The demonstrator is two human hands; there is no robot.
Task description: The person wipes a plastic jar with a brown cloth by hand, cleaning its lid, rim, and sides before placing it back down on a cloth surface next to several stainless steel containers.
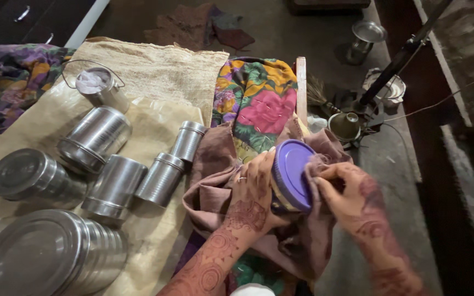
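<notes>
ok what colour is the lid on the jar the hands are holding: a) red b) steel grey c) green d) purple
d) the jar gripped by the left hand has a purple lid, and the right hand presses a brown cloth against it; the steel containers lie apart on the sacking.

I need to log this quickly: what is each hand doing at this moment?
Left hand: closed around the jar with the purple lid, holding it.
Right hand: closed on the brown cloth, pressing it to the lid.
</notes>
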